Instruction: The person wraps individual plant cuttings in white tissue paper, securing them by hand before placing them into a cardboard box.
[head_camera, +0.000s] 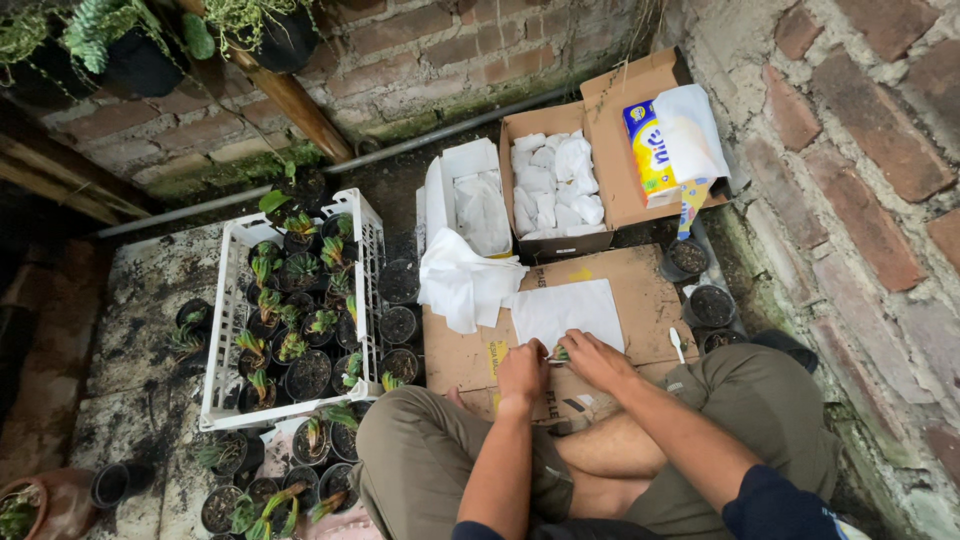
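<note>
I sit cross-legged on the ground. My left hand (522, 371) and my right hand (593, 357) meet over a flattened cardboard sheet (645, 295) just in front of my knees. Between the fingers of both hands is a small green plant (561, 354), held at the near edge of a white sheet of paper (567, 310) that lies on the cardboard. Which hand bears the plant more I cannot tell.
A white plastic crate (227, 330) of small potted succulents stands at left, with more black pots (400, 325) beside and below it. An open cardboard box (552, 185) holds white wrapped bundles. Crumpled white paper (462, 280), a tissue pack (648, 150) and brick walls (860, 200) surround.
</note>
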